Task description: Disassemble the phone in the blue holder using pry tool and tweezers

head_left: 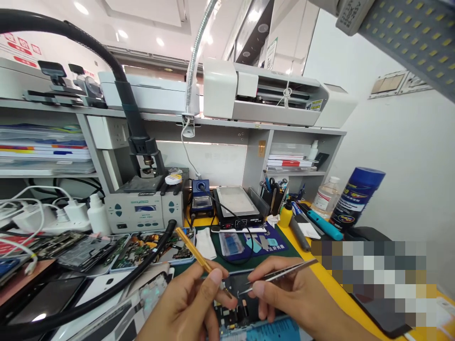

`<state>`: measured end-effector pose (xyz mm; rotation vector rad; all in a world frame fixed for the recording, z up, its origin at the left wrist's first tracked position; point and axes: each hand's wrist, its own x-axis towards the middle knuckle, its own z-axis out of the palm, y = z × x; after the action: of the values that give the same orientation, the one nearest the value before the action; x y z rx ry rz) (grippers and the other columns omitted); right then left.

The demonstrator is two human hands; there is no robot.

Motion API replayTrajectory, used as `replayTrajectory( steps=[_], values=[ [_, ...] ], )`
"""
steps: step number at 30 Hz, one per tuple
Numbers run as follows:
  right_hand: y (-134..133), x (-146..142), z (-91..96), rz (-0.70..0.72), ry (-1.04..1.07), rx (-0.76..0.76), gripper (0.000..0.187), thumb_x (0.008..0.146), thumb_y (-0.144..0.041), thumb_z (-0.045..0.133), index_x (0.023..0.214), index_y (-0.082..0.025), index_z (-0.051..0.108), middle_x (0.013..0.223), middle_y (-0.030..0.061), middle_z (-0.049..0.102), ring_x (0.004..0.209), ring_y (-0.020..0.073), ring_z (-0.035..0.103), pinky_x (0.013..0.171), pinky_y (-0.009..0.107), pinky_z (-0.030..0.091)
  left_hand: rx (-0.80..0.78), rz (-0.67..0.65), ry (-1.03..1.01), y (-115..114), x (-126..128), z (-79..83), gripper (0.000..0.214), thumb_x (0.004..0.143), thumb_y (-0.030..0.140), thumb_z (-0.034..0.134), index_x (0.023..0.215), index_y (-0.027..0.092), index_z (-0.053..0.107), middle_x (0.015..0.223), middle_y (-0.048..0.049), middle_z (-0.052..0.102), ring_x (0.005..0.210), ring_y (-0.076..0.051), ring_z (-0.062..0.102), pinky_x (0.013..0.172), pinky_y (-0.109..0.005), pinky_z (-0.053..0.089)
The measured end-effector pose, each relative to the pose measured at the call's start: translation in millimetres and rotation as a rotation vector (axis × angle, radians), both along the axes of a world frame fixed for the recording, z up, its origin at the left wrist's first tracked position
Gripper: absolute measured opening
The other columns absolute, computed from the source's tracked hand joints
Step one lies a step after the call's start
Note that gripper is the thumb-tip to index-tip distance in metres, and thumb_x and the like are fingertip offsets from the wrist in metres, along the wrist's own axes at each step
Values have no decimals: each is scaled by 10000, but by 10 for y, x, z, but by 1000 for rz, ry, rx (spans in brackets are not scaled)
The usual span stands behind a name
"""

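My left hand point(194, 298) is closed round a slim gold-handled tool point(194, 249), its upper end leaning up and to the left. The tool's working tip is hidden by my fingers. In my right hand point(284, 289) is a pair of metal tweezers point(282, 275), held almost level with the tips pointing left. Beneath both hands lies an opened phone point(232, 313) with its circuit board showing. The tweezer tips are just above the phone or touching it; I cannot tell which. A light blue piece point(275, 330) lies at the phone's near side.
A hot air station point(133, 215) stands at the back left, its black hose point(142, 272) curving across the bench. Trays of circuit boards point(145, 244) sit at left. A hot plate point(236, 203), a yellow bottle point(285, 215) and a blue-capped spray can point(357, 199) stand behind and right.
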<state>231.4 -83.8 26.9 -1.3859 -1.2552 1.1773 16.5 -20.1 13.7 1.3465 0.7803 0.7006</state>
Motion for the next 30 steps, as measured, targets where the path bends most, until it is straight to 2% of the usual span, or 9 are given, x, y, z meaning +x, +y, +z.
replayTrajectory(
  steps=[7,14,30],
  values=[
    [-28,11,-19,-14,-75,32,442,843,-608,800,932,-175,785,646,36,737,603,176,684,591,279,561,-29,-28,28,-2,15,58,605,889,752,626,1099,185,615,921,-90,773,416,-108,636,375,-174,420],
    [-43,2,-107,31,-107,106,336,898,-539,779,935,-207,805,709,26,732,641,166,688,611,261,573,-43,-71,7,9,21,15,604,892,751,616,1101,185,607,926,-86,754,398,-102,625,347,-161,379],
    [-75,-51,-10,101,-102,81,377,930,-557,728,890,-184,766,709,40,718,640,173,684,619,283,583,-2,-64,29,-35,22,31,568,920,713,601,1077,168,638,932,-94,746,416,-98,620,359,-164,386]
  ],
)
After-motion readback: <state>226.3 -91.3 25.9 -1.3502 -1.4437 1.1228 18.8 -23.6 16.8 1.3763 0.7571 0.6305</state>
